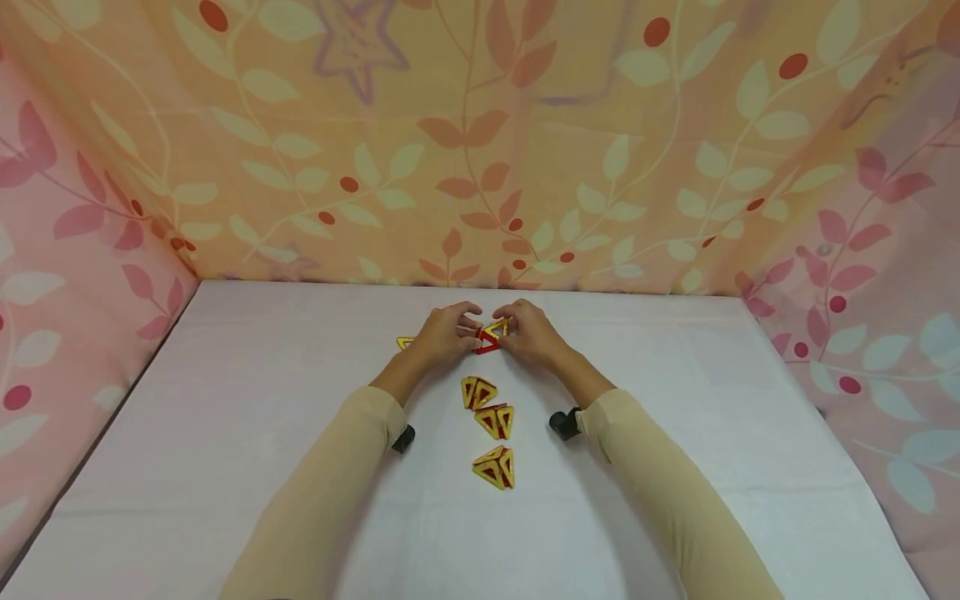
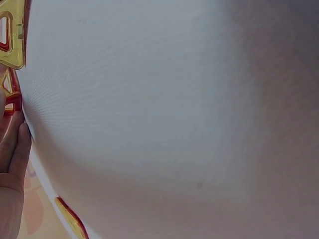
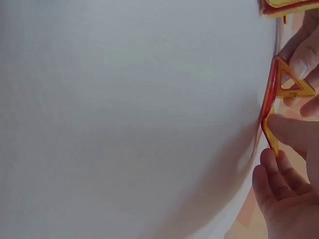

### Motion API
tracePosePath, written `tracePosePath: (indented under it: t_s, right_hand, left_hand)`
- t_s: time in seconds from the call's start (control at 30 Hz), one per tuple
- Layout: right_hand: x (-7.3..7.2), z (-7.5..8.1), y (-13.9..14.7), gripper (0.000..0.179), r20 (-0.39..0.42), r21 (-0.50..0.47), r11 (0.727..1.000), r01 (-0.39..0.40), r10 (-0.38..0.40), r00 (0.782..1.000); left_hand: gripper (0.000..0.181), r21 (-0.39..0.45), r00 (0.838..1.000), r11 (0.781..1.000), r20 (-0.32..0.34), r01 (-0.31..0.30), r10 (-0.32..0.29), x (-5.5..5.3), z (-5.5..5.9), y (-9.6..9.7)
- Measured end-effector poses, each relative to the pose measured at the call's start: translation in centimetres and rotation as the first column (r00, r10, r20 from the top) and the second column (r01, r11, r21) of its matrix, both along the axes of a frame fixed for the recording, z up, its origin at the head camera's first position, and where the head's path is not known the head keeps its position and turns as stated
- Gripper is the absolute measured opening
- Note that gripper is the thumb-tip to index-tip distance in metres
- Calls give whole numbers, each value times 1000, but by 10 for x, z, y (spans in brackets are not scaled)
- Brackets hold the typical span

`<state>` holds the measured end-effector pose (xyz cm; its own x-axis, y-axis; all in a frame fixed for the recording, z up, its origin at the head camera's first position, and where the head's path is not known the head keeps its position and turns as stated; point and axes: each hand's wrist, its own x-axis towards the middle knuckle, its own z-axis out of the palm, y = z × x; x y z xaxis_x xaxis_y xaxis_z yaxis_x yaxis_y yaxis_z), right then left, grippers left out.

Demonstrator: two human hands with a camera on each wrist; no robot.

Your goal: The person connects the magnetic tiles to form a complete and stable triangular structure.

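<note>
At the far middle of the table in the head view, both hands meet over red and yellow triangular magnetic tiles. My left hand (image 1: 445, 335) pinches an upright yellow triangular tile (image 3: 297, 93) at the left of this group, its thumb on the tile's face. From the other side, my right hand (image 1: 531, 333) pinches a yellow triangular tile (image 3: 271, 138) by its edge, thumb over it. A red tile (image 1: 487, 343) shows between the hands in the head view. The fingers hide parts of the joined tiles.
Nearer the person lie clusters of yellow and red triangular tiles: one pair (image 1: 478, 392), a second group (image 1: 495, 422) touching it, and a third (image 1: 495, 467) closest. Another yellow tile (image 1: 405, 342) lies left of my left hand, partly hidden. Patterned cloth (image 1: 465, 167) walls the table's back.
</note>
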<state>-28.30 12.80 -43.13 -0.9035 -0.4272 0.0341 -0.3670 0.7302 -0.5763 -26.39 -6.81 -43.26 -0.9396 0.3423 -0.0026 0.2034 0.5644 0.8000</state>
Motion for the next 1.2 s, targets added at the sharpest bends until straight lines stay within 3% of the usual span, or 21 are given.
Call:
tracePosePath:
  t_s: [0.33, 0.5, 0.67, 0.97, 1.2]
  right_hand:
    - [1, 2, -3, 31, -59, -10, 1000, -29, 29, 998]
    - [2, 3, -3, 31, -41, -18, 998, -62, 61, 997]
    - [3, 4, -1, 34, -15, -42, 998, -38, 38, 999]
    - [2, 2, 0, 14, -34, -76, 996, -50, 48, 998]
    - [3, 2, -1, 11, -27, -71, 995, -69, 67, 997]
  left_hand:
    - [45, 16, 1000, 1000, -7, 2, -2, 1, -2, 1]
    - [46, 22, 1000, 1000, -6, 0, 0, 1, -2, 1]
    - [46, 26, 1000, 1000, -7, 2, -2, 0, -3, 1]
    - [51, 23, 1000, 1000, -8, -1, 1, 2, -3, -1]
    - [56, 28, 1000, 1000, -2, -7, 7, 2, -2, -2]
